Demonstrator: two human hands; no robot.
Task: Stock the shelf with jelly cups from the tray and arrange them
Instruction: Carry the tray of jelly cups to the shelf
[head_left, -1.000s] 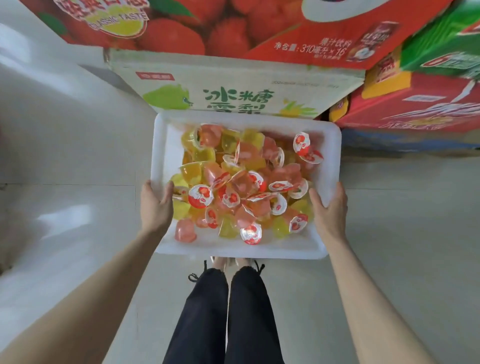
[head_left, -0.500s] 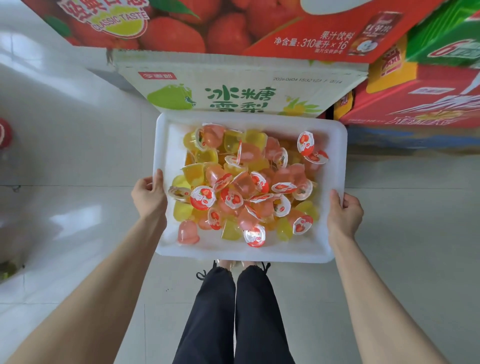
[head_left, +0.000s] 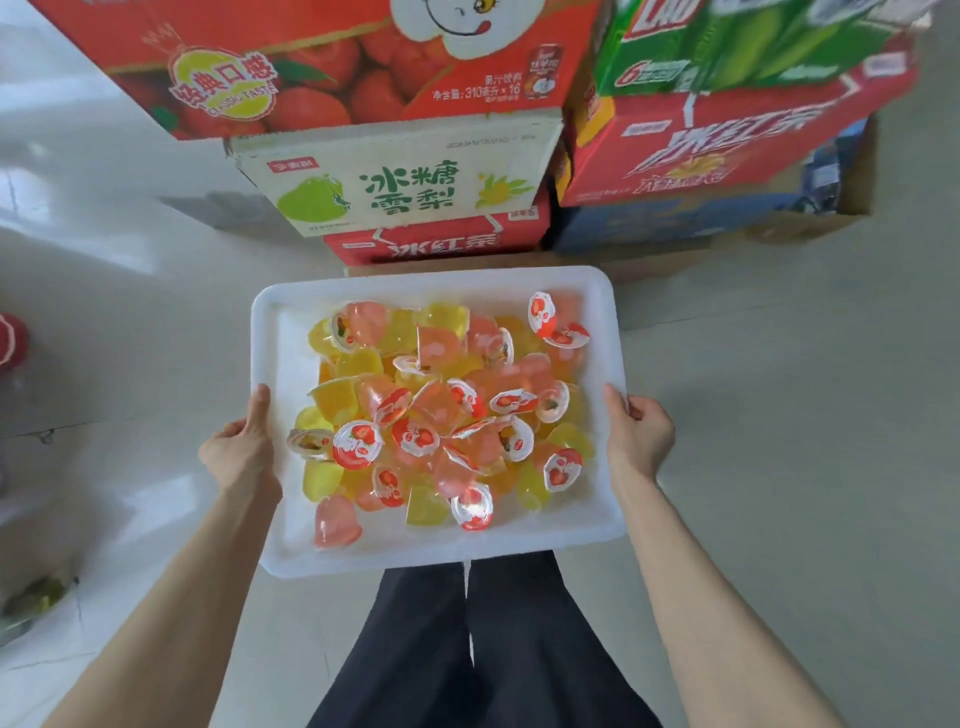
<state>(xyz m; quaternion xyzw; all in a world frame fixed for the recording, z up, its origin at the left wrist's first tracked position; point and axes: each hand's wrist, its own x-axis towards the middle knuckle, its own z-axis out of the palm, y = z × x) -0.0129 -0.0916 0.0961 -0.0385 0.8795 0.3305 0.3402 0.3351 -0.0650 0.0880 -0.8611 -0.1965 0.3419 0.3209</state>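
Observation:
A white tray is held level above my legs. It carries a loose heap of several jelly cups, pink and yellow, many with strawberry-printed lids. One pink cup lies apart near the tray's front left corner. My left hand grips the tray's left rim, thumb lying on top of the edge. My right hand grips the right rim the same way, fingers curled under. No shelf is in view.
Stacked drink cartons stand just beyond the tray: a red strawberry carton, a white pear carton, red tea cartons and a green one. Pale tiled floor lies left and right. A red-capped item sits at the far left.
The tray has drawn back from the cartons and sits lower in view. Both hands keep their grip on its rims; more of the carton stack now shows.

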